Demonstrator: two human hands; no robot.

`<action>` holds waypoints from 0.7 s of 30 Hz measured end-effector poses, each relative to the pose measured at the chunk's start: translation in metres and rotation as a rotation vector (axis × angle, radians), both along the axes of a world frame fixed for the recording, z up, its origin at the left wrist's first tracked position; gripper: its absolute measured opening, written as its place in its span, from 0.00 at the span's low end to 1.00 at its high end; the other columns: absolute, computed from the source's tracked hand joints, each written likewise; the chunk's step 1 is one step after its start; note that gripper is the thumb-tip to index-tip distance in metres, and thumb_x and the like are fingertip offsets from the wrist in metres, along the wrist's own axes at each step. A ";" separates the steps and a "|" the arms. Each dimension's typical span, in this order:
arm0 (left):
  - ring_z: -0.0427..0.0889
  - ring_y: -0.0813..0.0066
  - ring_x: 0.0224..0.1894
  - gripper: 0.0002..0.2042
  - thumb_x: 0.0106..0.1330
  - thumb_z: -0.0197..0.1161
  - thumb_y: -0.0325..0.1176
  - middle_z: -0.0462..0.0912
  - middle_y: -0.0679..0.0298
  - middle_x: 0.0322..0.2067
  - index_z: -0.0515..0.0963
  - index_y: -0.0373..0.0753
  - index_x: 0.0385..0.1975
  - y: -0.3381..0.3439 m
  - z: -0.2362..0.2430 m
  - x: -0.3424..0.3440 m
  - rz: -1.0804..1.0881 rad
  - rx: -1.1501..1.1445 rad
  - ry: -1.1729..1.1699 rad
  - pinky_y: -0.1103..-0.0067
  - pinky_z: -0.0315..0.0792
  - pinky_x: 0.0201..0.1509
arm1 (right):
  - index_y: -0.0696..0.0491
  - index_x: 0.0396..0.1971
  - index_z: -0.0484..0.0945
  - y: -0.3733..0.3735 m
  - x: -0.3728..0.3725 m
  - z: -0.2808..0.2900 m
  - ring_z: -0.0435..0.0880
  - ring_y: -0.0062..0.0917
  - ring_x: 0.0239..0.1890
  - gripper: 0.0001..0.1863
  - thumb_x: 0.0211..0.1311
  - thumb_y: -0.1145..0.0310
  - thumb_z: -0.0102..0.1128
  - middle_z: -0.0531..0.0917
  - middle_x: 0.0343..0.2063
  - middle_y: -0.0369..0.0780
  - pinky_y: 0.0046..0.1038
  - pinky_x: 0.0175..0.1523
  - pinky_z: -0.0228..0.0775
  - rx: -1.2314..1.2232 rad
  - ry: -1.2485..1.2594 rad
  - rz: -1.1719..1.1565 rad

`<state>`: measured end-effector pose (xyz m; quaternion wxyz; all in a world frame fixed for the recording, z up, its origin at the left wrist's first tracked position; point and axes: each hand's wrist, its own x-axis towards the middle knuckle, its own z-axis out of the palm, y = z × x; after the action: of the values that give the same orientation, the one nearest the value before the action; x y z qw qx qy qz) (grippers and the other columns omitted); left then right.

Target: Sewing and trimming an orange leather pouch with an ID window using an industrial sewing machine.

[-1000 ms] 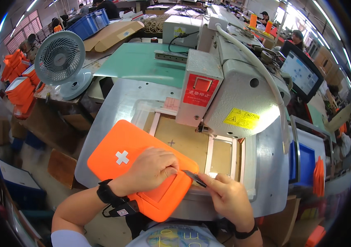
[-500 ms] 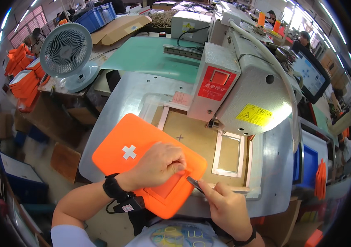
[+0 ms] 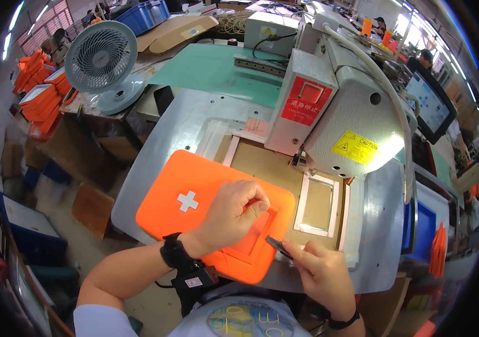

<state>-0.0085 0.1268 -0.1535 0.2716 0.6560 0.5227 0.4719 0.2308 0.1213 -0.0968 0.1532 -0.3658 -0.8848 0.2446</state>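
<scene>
A flat orange case [image 3: 161, 194] with rounded corners and a white cross [image 3: 187, 201] lies tilted over the front of the metal plate. My left hand [image 3: 231, 216] is above its right part, thumb and fingers pinched together; what they hold, if anything, is too small to make out. Below those fingers is a framed rectangular window [image 3: 251, 241] in the case, partly covered by the hand. My right hand [image 3: 325, 275] grips small dark thread snips [image 3: 279, 247], whose tip reaches the case's right edge beside the window.
A grey machine head [image 3: 357, 112] with a red stop-button box [image 3: 305, 101] stands over the metal plate [image 3: 155, 151] and a tan framed template [image 3: 313, 210]. At left are a desk fan [image 3: 100, 59] and stacked orange cases [image 3: 40, 106]. A screen [image 3: 428, 101] stands at right.
My left hand has risen slightly away from the snips, so more of the window shows. The snips stay at the case's edge. The whole view has shifted a little.
</scene>
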 end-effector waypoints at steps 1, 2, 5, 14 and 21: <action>0.75 0.65 0.34 0.06 0.68 0.61 0.31 0.76 0.61 0.30 0.73 0.36 0.32 0.000 0.000 0.000 0.001 0.003 -0.002 0.73 0.69 0.41 | 0.44 0.52 0.83 -0.005 0.003 -0.001 0.78 0.35 0.21 0.23 0.54 0.78 0.64 0.74 0.23 0.38 0.34 0.27 0.70 0.005 -0.005 0.013; 0.75 0.67 0.34 0.06 0.69 0.61 0.31 0.76 0.62 0.30 0.73 0.36 0.32 -0.001 0.001 0.000 -0.004 -0.025 -0.037 0.74 0.69 0.41 | 0.44 0.52 0.83 -0.009 0.004 -0.003 0.78 0.35 0.21 0.23 0.54 0.78 0.64 0.73 0.22 0.38 0.34 0.27 0.70 0.007 -0.009 0.027; 0.75 0.70 0.33 0.06 0.69 0.60 0.30 0.77 0.62 0.29 0.73 0.35 0.32 -0.002 0.003 -0.001 -0.019 -0.053 -0.148 0.76 0.70 0.39 | 0.44 0.53 0.83 -0.026 0.007 -0.004 0.78 0.34 0.20 0.23 0.55 0.77 0.64 0.73 0.22 0.38 0.33 0.26 0.69 -0.022 -0.083 0.010; 0.76 0.77 0.37 0.06 0.72 0.59 0.30 0.78 0.65 0.32 0.73 0.35 0.34 -0.004 0.003 -0.004 -0.051 -0.130 -0.238 0.78 0.71 0.44 | 0.44 0.57 0.79 -0.051 0.008 -0.002 0.79 0.40 0.25 0.26 0.58 0.79 0.59 0.75 0.26 0.43 0.37 0.30 0.71 -0.105 -0.072 -0.045; 0.77 0.73 0.38 0.07 0.70 0.60 0.30 0.78 0.62 0.33 0.73 0.34 0.34 -0.003 0.013 -0.003 -0.021 -0.174 -0.120 0.76 0.72 0.45 | 0.44 0.59 0.78 -0.046 0.009 0.000 0.78 0.43 0.26 0.28 0.59 0.81 0.56 0.75 0.26 0.44 0.38 0.31 0.70 -0.104 -0.059 -0.038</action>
<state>-0.0117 0.1240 -0.1407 0.3631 0.6059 0.5377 0.4603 0.2403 0.0750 -0.0966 0.1125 -0.3972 -0.8679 0.2762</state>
